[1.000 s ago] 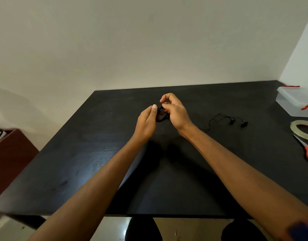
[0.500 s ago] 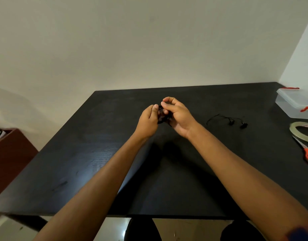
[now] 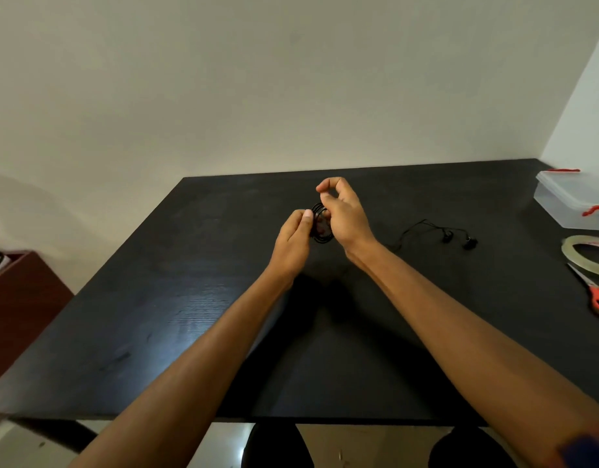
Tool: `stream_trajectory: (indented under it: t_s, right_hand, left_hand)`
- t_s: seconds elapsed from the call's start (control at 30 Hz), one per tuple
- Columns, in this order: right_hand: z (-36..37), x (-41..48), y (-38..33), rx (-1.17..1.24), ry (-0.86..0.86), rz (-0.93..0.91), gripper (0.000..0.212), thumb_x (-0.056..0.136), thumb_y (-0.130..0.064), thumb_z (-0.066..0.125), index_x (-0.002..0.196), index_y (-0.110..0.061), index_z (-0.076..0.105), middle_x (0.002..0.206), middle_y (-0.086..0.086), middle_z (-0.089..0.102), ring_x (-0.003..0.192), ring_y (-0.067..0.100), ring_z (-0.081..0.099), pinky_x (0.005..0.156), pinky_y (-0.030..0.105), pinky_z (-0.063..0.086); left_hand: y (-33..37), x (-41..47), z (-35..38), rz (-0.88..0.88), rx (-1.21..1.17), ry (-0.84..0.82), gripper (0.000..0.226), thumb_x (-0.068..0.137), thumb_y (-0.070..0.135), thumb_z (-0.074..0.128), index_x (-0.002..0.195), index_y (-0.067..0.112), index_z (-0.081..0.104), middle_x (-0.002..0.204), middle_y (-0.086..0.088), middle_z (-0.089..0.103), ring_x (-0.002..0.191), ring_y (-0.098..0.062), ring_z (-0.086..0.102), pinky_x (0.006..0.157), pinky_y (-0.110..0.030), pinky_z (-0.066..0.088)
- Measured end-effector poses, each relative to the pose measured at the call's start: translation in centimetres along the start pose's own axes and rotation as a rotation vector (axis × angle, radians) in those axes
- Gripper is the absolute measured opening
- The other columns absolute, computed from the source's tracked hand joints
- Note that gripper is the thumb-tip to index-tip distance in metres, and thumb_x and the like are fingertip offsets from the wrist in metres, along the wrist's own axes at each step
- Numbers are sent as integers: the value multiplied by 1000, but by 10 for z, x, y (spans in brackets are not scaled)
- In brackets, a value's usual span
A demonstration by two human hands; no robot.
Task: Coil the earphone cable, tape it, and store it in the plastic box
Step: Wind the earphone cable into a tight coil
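Over the middle of the black table [image 3: 176, 298], my left hand [image 3: 293, 243] pinches a small coil of black earphone cable [image 3: 321, 228] between thumb and fingers. My right hand [image 3: 342, 214] is raised just right of the coil, its thumb and forefinger pinched together on the thin cable, which is hard to make out there. The loose end of the cable trails right along the table to the two earbuds [image 3: 455, 238]. The clear plastic box [image 3: 571, 204] with red latches stands closed at the far right edge.
A roll of clear tape [image 3: 588, 255] lies near the right edge, with red-handled scissors [image 3: 595, 295] just in front of it. A brown cabinet [image 3: 18, 305] stands left of the table. A pale wall rises behind the table's far edge.
My right hand has lifted and swung up over the coil, which now shows between the hands. The loose cable on the table has grown shorter.
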State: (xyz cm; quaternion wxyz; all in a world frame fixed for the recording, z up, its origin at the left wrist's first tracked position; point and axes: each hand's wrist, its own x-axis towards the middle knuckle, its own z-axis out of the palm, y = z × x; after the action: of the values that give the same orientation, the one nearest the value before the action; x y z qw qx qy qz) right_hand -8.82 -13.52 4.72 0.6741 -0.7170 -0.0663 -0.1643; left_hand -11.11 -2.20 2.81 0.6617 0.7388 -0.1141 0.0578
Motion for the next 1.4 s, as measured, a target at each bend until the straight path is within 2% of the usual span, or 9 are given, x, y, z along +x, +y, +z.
stream_trajectory:
  t_s: [0.07,0.17,0.27,0.47,0.7,0.83,1.03,1.13,1.4]
  right_hand:
    - [-2,1,0,-65,-65,-58,18,106,-15,42,101,-27,55,88,-6,54,61,-6,51,58,16,47]
    - [-5,3,2,-226,-130,-134,15,106,-14,40,108,-23,52,96,-10,55,83,1,55,75,22,47]
    - [-7,5,2,-270,-144,-179,14,106,-12,40,111,-19,51,96,-9,55,84,4,54,79,26,47]
    - [-6,7,2,-259,-90,-180,16,106,-10,39,112,-17,52,98,-11,55,86,1,54,74,16,42]
    - [-6,6,4,-239,-41,-136,15,107,-12,39,109,-21,51,96,-14,53,87,2,53,74,18,42]
    - [-9,7,4,-178,-37,-95,14,107,-14,41,110,-21,52,101,-12,55,90,4,54,76,19,43]
    - [-8,2,9,-47,-35,8,13,106,-18,46,110,-25,56,89,-6,57,78,5,55,70,22,47]
    - [-7,-2,12,102,-62,130,11,105,-23,52,107,-20,62,79,-4,59,71,6,56,71,27,52]
    - [-3,-9,13,-20,-34,120,37,104,-41,53,85,-11,67,70,2,63,68,11,61,72,34,55]
  left_hand:
    - [5,2,-4,10,13,-11,31,109,25,37,109,4,60,97,-3,62,85,-5,58,67,-12,48]
    - [12,6,-5,22,89,-66,31,109,22,37,111,-1,57,100,-12,60,88,-16,57,75,-23,50]
    - [14,8,-6,-8,68,-99,33,110,20,34,110,-4,56,98,-14,53,88,-21,49,66,-15,45]
    - [20,6,5,-84,-34,-82,29,110,22,33,107,5,57,90,-4,58,73,-2,56,58,-11,48]
    - [13,5,14,-35,-85,-30,28,109,20,38,103,2,59,87,-10,57,81,-19,54,76,-36,48]
    - [7,10,12,70,58,-39,25,108,22,41,101,9,61,87,0,60,76,-3,56,69,-23,48]
    - [0,12,6,275,324,-22,27,109,19,38,88,12,54,71,4,53,59,-3,47,55,-31,41]
    - [-4,13,4,269,293,36,29,109,20,37,90,8,54,73,6,56,60,1,52,55,-16,41]
    - [-6,11,13,120,15,119,31,109,22,36,82,16,52,76,4,55,61,5,53,58,-14,45]
